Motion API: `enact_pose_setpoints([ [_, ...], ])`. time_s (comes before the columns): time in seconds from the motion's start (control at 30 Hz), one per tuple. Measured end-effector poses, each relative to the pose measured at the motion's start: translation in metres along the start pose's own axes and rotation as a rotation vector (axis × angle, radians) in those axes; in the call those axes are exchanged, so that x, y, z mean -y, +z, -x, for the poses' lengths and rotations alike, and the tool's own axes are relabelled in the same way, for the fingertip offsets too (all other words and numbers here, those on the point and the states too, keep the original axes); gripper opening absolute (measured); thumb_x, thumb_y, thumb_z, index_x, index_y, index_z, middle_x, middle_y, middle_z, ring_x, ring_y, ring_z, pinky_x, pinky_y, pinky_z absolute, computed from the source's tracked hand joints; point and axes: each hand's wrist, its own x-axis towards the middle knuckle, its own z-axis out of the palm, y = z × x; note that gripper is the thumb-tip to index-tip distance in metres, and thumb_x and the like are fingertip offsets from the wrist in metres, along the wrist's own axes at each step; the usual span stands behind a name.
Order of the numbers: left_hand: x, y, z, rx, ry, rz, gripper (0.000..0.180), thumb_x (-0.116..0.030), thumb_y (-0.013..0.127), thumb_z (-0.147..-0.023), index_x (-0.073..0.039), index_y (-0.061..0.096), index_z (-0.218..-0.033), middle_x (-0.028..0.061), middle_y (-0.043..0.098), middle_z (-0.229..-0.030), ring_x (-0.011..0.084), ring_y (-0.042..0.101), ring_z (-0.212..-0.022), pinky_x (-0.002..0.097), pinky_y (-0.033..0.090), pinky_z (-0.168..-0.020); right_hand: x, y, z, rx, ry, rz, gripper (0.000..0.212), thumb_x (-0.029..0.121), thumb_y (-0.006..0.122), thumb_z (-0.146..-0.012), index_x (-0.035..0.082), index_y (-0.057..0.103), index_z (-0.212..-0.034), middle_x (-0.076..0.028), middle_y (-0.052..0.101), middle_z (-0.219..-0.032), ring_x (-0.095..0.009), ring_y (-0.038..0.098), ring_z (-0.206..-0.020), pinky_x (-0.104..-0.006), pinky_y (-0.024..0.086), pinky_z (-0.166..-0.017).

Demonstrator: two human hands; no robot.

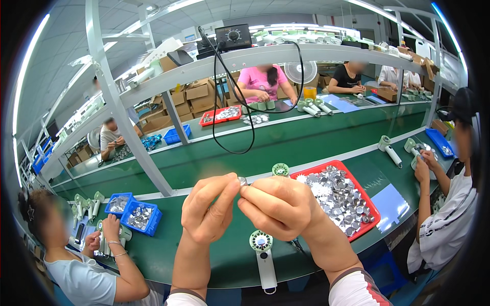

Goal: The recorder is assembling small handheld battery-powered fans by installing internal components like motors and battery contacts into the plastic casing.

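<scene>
Both my hands are raised over the green bench, fingertips meeting at a small silver metal cap [242, 181]. My left hand [210, 206] pinches it from one side, and my right hand [279, 204] has its thumb and forefinger closed at the other side. Below them on the bench lies a white handheld fan [266, 268] with a round green grille head. Another green fan head [280, 170] shows just beyond my right hand. To the right of that hand, a red tray [371, 201] holds many loose silver caps and some star-shaped silver pieces.
On the left, a co-worker [89, 275] handles fans near blue bins [153, 224] of metal parts. A co-worker [444, 224] works at the right by a blue tray [438, 144]. Black cables [253, 137] hang from the overhead shelf. A bluish sheet [390, 204] lies beside the red tray.
</scene>
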Motion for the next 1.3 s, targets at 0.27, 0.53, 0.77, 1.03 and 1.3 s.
enact_pose_setpoints([
  [0.27, 0.001, 0.001, 0.001, -0.008, -0.007, 0.008, 0.046, 0.021, 0.081, -0.075, 0.011, 0.08, -0.12, 0.0197, 0.076, -0.112, 0.0334, 0.079, -0.089, 0.039, 0.068, -0.072, -0.001, 0.002, 0.003, -0.021, 0.013, 0.029, 0.025, -0.003, 0.081, -0.079, -0.003, 0.076, -0.104, -0.015, 0.076, -0.111, -0.027, 0.075, -0.087, -0.0343, 0.064, -0.066],
  [0.53, 0.002, 0.001, 0.001, -0.008, -0.001, 0.002, 0.045, 0.021, 0.081, -0.077, 0.011, 0.08, -0.12, 0.0197, 0.076, -0.112, 0.0334, 0.079, -0.089, 0.0389, 0.067, -0.072, -0.001, 0.002, 0.002, -0.01, 0.025, 0.02, 0.025, -0.005, 0.082, -0.079, -0.004, 0.074, -0.103, -0.016, 0.077, -0.111, -0.027, 0.076, -0.087, -0.0341, 0.064, -0.064],
  [0.77, 0.0, 0.0, 0.002, -0.038, -0.039, 0.008, 0.042, 0.021, 0.08, -0.08, 0.009, 0.08, -0.12, 0.0192, 0.077, -0.111, 0.0335, 0.079, -0.088, 0.0386, 0.067, -0.072, 0.0, 0.002, 0.001, -0.043, 0.04, -0.004, 0.029, -0.005, 0.086, -0.082, -0.004, 0.072, -0.107, -0.015, 0.076, -0.11, -0.027, 0.076, -0.086, -0.0351, 0.064, -0.063],
  [1.03, -0.001, -0.001, 0.007, -0.105, -0.121, 0.054, 0.036, 0.021, 0.077, -0.088, 0.007, 0.08, -0.121, 0.0192, 0.078, -0.109, 0.0326, 0.08, -0.089, 0.0391, 0.067, -0.073, -0.002, 0.005, 0.005, -0.054, 0.075, -0.026, 0.034, -0.005, 0.091, -0.082, -0.001, 0.073, -0.111, -0.013, 0.075, -0.107, -0.027, 0.076, -0.084, -0.0343, 0.064, -0.062],
  [1.3, 0.002, -0.002, 0.013, -0.149, -0.186, 0.146, 0.03, 0.018, 0.075, -0.094, 0.007, 0.078, -0.122, 0.0214, 0.079, -0.109, 0.0324, 0.081, -0.087, 0.0383, 0.065, -0.071, 0.004, 0.003, 0.001, -0.095, 0.046, -0.075, 0.033, -0.006, 0.088, -0.082, -0.002, 0.075, -0.112, -0.016, 0.075, -0.117, -0.027, 0.075, -0.092, -0.0354, 0.065, -0.065],
])
